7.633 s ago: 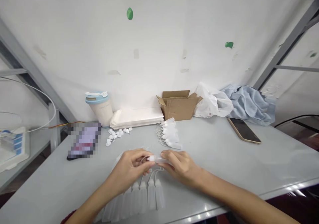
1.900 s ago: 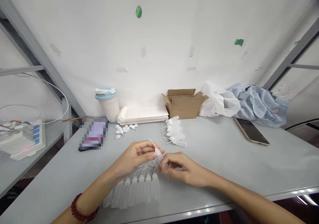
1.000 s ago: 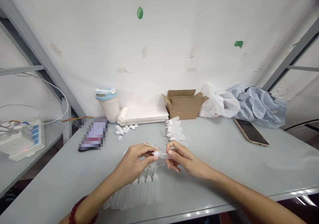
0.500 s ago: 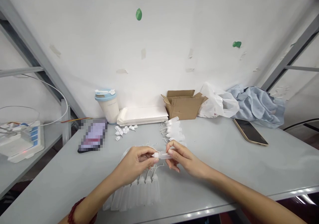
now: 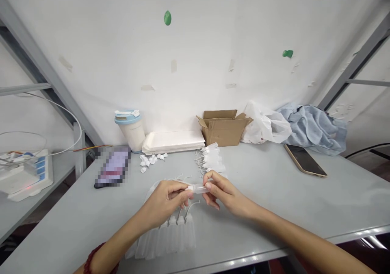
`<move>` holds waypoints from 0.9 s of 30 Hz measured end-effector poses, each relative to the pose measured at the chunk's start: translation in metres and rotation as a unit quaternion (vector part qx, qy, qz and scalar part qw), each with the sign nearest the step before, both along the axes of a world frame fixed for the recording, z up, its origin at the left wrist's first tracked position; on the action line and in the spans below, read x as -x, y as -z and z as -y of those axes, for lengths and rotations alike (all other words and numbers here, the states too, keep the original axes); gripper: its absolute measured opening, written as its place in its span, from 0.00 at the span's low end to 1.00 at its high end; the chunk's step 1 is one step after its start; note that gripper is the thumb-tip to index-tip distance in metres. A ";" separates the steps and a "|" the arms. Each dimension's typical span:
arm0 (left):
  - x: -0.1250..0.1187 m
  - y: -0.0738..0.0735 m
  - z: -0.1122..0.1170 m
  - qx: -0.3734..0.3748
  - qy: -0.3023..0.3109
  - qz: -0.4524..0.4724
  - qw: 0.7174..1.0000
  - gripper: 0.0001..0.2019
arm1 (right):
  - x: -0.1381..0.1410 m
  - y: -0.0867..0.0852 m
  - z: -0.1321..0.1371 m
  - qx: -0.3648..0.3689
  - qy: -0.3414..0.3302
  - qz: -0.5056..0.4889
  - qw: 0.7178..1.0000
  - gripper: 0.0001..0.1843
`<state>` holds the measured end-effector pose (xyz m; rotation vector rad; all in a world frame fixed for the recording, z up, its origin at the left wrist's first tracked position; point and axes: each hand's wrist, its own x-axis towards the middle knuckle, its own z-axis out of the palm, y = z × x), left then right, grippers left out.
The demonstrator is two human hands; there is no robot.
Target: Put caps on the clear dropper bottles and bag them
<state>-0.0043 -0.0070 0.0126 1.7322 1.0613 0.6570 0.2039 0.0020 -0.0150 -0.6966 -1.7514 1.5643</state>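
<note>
A small clear plastic bottle point(image 5: 199, 189) with a white cap lies sideways between my two hands, above the grey table. My left hand point(image 5: 169, 198) pinches its capped end with thumb and forefinger. On the other end, my right hand point(image 5: 221, 192) grips the body between thumb and forefinger, its other fingers curled loosely. Under and in front of my left hand lies a row of similar bottles point(image 5: 179, 235) with thin bent tubes at their tops. Another group of small bottles point(image 5: 211, 158), tubes pointing left, lies beyond my right hand.
Small white pieces point(image 5: 149, 161) lie near a phone point(image 5: 113, 166) on the left. Along the wall stand a lidded cup point(image 5: 132, 131), a stack of white envelopes point(image 5: 173, 141), a cardboard box point(image 5: 225, 131), a plastic bag point(image 5: 266, 125) and blue cloth point(image 5: 313, 125). Another phone point(image 5: 306, 160) lies right.
My left thumb and fingers have closed further over the bottle's cap, covering more of its tip. My right hand keeps its hold; the view has shifted slightly.
</note>
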 end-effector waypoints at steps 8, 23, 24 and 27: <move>-0.002 0.001 -0.002 0.087 0.004 0.012 0.996 0.20 | 0.000 0.001 0.002 -0.115 0.051 0.110 0.986 0.12; -0.006 0.008 0.004 0.014 0.000 0.045 0.999 0.14 | -0.001 0.006 0.007 -0.383 0.171 0.154 0.894 0.11; -0.007 0.008 0.005 -0.018 -0.008 0.036 0.999 0.13 | -0.001 0.004 0.007 -0.354 0.174 0.153 0.906 0.11; -0.009 0.008 0.006 -0.077 -0.034 0.024 0.996 0.11 | -0.001 0.001 0.008 -0.289 0.181 0.153 0.927 0.13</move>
